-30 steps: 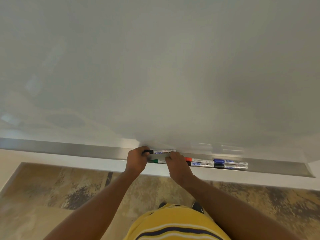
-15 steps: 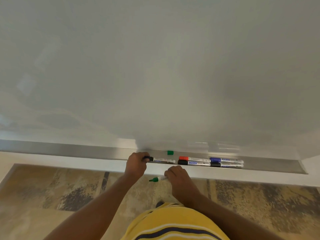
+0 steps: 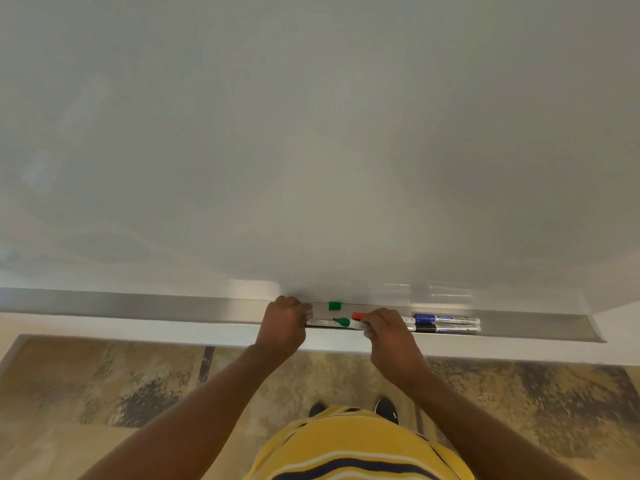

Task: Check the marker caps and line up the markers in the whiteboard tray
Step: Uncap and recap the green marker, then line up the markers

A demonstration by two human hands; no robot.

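My left hand (image 3: 284,323) is closed around the left end of a white marker (image 3: 318,321) lying in the metal whiteboard tray (image 3: 138,306); its cap is hidden in my fist. In my right hand (image 3: 388,332) is a green marker (image 3: 343,322) without a cap, green end pointing left, at the tray's front lip. A loose green cap (image 3: 334,305) sits at the back of the tray. A red-capped marker (image 3: 360,315) is half hidden behind my right hand. Further right lie a blue marker (image 3: 446,319) and a black marker (image 3: 446,328), side by side.
The whiteboard (image 3: 311,133) fills the upper view. The tray runs on bare to the left and ends at the right near a wall corner (image 3: 602,306). Below are a mottled floor (image 3: 121,393), my yellow striped shirt and my shoes.
My right hand has lifted the green marker from below the tray up to the tray's front edge, close to my left hand. My left hand stays on its marker.
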